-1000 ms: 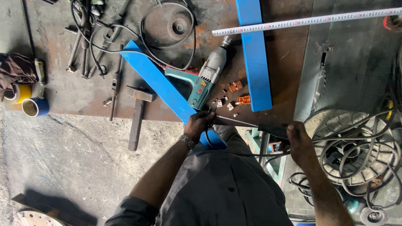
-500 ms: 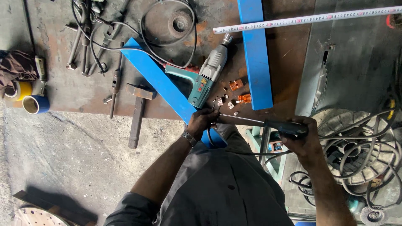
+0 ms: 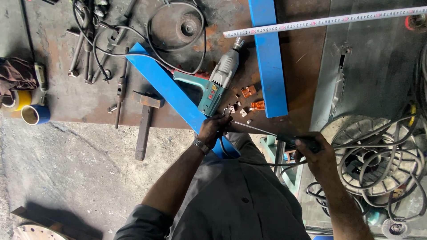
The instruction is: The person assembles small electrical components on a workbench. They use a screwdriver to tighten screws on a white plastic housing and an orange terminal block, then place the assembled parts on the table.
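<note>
- While the person is leaning over the near edge of the rusty workbench [image 3: 89,106], the right hand [image 3: 318,155] is closing fully around the dark handle of a long screwdriver [image 3: 284,138], just off the near right corner of the workbench.
- The left hand [image 3: 214,130] is pinching the thin metal shaft close to its tip, right at the near edge of the workbench; the fingers are wrapping it tightly, but what exactly the tip is touching I cannot tell.
- The screwdriver is lying almost level, its long axis running from the handle on the right to the tip on the left, and the tip is pointing a little toward the far side of the workbench, to the small orange and white parts [image 3: 249,100] lying there.
- I judge the screwdriver is light and stiff; the bare shaft is looking smooth and may be slipping in the fingers, so the thick handle is the better place for holding it.
- The teal electric drill [image 3: 218,82] is lying just beyond the left hand, its nose pointing to the far right, and its black cable is looping to the far edge.
- One blue steel bar [image 3: 173,95] is lying at a slant under the drill and is reaching over the near edge; another blue bar [image 3: 267,58] is lying straight, beside the small parts.
- A hammer [image 3: 144,122] is hanging over the near edge on the left, and a measuring tape [image 3: 329,20] is stretching along the far right.
</note>
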